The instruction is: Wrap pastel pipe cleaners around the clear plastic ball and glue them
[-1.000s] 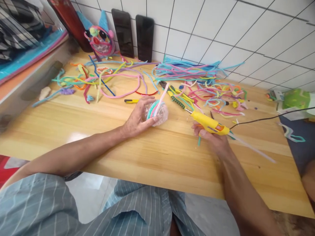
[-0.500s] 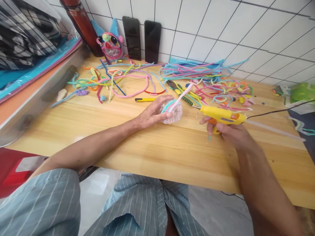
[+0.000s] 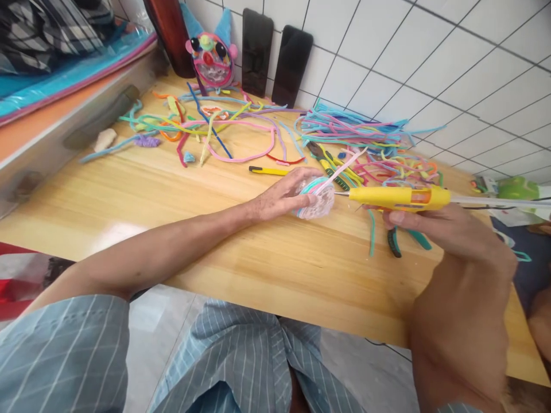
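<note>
My left hand (image 3: 284, 198) is closed around a clear plastic ball (image 3: 317, 201) wrapped with pink and teal pipe cleaners, holding it on the wooden table (image 3: 181, 206). A pink pipe cleaner end sticks up from the ball. My right hand (image 3: 451, 232) grips a yellow hot glue gun (image 3: 400, 198), held level. The gun's metal nozzle points left and touches or nearly touches the ball. A clear glue stick juts out of the gun's back toward the right.
Loose pipe cleaners (image 3: 357, 135) in many colours cover the far half of the table. Pliers (image 3: 333, 166) and a yellow utility knife (image 3: 269, 170) lie behind the ball. A pipe-cleaner clown face (image 3: 210, 51) and two dark phones (image 3: 275, 54) lean on the tiled wall.
My right hand has lifted the glue gun and swung it level, bringing its nozzle up to the ball. The left hand kept hold of the ball. The camera shifted left.
</note>
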Demonstrator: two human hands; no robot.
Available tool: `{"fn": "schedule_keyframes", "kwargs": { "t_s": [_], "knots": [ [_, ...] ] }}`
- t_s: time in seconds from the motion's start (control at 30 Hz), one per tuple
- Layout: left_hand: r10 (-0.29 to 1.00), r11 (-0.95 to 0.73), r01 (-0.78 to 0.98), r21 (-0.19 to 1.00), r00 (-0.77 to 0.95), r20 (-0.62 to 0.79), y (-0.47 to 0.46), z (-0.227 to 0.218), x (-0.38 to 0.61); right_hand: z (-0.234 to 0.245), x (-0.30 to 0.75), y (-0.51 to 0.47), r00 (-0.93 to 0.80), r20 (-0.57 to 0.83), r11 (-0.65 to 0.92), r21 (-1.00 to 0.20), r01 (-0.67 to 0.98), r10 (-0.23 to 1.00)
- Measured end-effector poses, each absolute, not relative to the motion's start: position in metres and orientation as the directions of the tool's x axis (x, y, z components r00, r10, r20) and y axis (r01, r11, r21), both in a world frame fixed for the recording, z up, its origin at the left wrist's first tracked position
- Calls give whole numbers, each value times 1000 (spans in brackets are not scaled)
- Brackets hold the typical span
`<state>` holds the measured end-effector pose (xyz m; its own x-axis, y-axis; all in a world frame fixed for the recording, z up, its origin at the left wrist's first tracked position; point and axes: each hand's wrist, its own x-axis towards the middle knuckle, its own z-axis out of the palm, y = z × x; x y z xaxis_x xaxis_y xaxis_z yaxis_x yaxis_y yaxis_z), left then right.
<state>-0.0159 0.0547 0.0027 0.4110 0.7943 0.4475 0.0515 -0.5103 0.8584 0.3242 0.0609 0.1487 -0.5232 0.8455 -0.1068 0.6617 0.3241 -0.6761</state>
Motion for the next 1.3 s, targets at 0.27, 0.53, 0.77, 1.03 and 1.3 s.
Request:
{"fn": "schedule_keyframes", "kwargs": {
  "t_s": [0.27,0.53,0.77,1.03,1.3],
  "knots": [
    [836,-453,79,888,383,393,50,8,-16,140,317,56,-558,-82,337,-721,605,826],
    [820,-488,83,869,386,423,50,8,-16,134,322,59,-528,-76,350,-668,657,846],
    [803,-514,86,853,399,444,52,7,-16,137,306,54,-514,-87,313,-703,639,854],
    [784,-542,92,836,414,463,51,9,-17,134,306,54,-516,-73,335,-681,651,854],
    [789,-526,67,848,409,458,52,9,-15,132,306,53,-498,-75,314,-694,648,864]
  ]
}}
